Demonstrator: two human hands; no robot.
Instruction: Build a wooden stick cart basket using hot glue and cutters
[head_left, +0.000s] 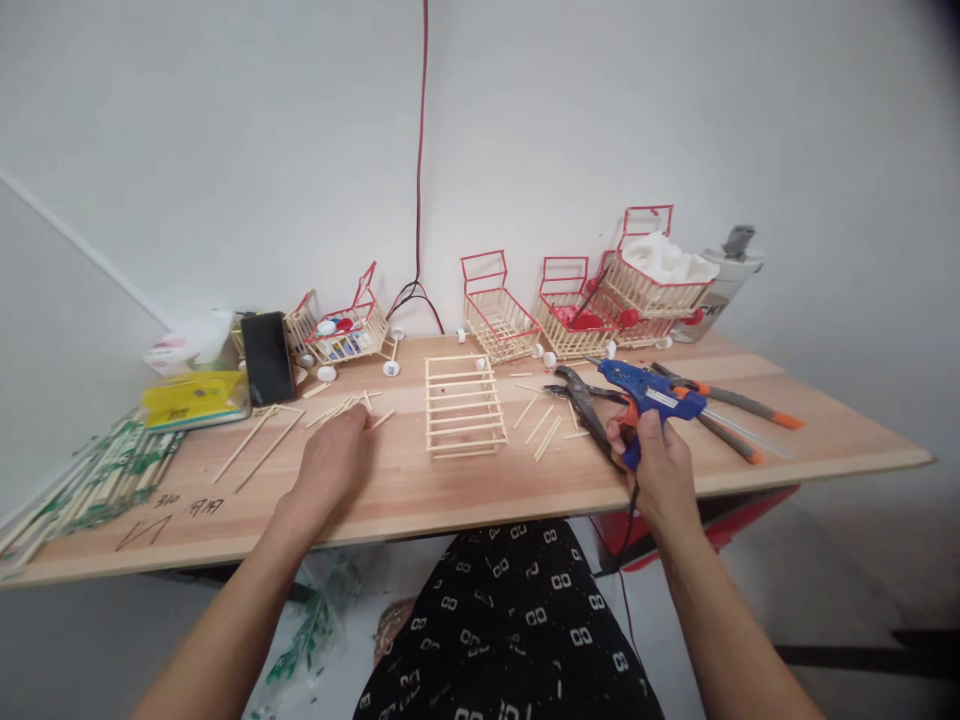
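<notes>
Blue glue gun (651,396) sits in our right hand (654,462), the grip closed around its handle, nozzle to the left. Our left hand (334,462) lies flat on the wooden surface (480,480), fingers spread over loose sticks (346,406). Between both hands lies a stick lattice (463,406), assembled but plain. Finished red-trimmed carts (501,312) stand behind it. We cannot see if the left fingers pinch a stick.

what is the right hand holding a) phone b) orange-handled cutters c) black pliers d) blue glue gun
d: the right hand is wrapped around the grip of the blue glue gun, while the black pliers and orange-handled cutters lie loose on the table.
</notes>
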